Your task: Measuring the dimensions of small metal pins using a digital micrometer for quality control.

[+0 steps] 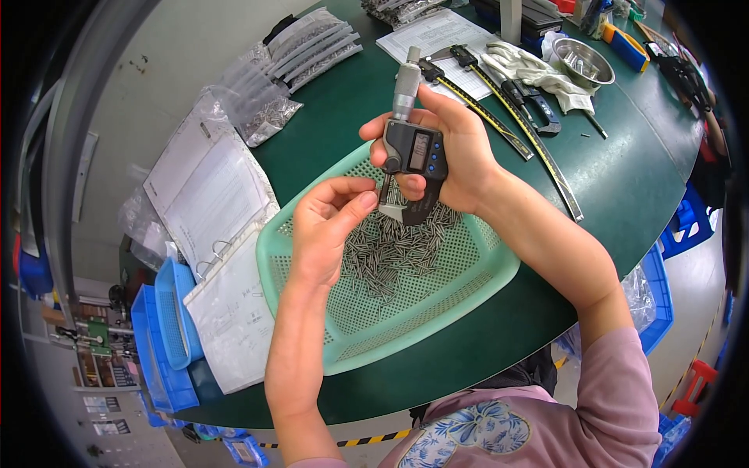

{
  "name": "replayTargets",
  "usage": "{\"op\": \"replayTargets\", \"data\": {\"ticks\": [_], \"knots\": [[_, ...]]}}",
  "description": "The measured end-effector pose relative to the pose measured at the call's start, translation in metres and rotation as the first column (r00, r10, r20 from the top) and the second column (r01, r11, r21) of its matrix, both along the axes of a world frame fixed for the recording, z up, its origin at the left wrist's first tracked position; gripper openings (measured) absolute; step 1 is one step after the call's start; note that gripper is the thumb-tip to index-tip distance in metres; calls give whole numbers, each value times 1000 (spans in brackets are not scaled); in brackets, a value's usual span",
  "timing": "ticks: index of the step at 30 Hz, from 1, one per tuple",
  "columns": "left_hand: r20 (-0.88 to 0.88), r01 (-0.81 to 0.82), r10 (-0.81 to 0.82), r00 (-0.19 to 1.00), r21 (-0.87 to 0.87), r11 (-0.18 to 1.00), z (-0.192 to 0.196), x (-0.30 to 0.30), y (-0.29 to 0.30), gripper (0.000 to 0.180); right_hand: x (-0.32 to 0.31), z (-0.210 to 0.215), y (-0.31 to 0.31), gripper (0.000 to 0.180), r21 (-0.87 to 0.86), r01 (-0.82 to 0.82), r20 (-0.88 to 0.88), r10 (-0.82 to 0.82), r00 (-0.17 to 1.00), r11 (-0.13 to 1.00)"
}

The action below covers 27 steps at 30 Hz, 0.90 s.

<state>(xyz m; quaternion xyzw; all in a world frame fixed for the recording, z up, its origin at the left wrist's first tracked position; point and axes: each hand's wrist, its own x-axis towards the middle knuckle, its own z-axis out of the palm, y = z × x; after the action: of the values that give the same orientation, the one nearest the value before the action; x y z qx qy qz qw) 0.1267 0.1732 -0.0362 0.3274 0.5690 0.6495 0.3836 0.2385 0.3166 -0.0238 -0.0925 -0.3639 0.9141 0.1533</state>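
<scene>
Right hand [456, 152] gripping digital micrometer [412, 144] at frame centre, left hand [331, 222] pinching small metal pin [384, 189] into it, both hovering over green mesh basket [484, 281] of pins [394, 253] on worktop [624, 179].

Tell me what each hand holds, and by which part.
Right hand grips the digital micrometer by its frame and display body. Left hand pinches a small metal pin at the micrometer's jaws.
</scene>
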Motion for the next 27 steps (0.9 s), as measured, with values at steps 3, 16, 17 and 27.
{"op": "replayTargets", "data": {"ticks": [3, 16, 17, 27], "knots": [[-42, -26, 26, 999, -9, 1000, 0, 1, 0, 16, 0, -1, 0, 58, 9, -6, 6, 6, 1000, 1000], [-63, -18, 15, 998, -48, 999, 3, 5, 1, 16, -2, -4, 1, 54, 62, 30, 5, -30, 1000, 998], [-64, -4, 0, 998, -57, 998, 3, 5, 1, 16, -2, -4, 1, 54, 62, 34, 6, -34, 999, 997], [152, 115, -102, 983, -78, 990, 1, -1, 0, 13, -1, -2, 0, 60, 16, 12, 10, -12, 1000, 1000]]}}
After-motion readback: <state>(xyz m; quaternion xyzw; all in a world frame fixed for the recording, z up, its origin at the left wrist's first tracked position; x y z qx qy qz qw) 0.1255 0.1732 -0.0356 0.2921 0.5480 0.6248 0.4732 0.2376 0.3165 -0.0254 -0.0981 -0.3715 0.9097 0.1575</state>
